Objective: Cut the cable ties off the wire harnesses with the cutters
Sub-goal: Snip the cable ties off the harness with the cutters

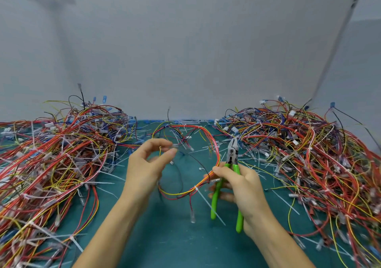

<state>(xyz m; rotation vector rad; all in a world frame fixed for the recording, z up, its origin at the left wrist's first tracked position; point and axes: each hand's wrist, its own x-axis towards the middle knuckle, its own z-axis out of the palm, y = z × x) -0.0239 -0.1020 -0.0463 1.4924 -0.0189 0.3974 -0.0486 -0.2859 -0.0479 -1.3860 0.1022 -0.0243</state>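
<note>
Left pile of harnesses: cut off by the left and bottom edges; single ties in the tangle too small to tell apart.
Right pile of harnesses: cut off by the right and bottom edges.
Cutters: upper handles hidden under the right hand; jaw gap too small to judge.
Left hand: fingertips blurred; contact with the yellow wire unclear.
Forearms: cut off by the bottom edge.
</note>
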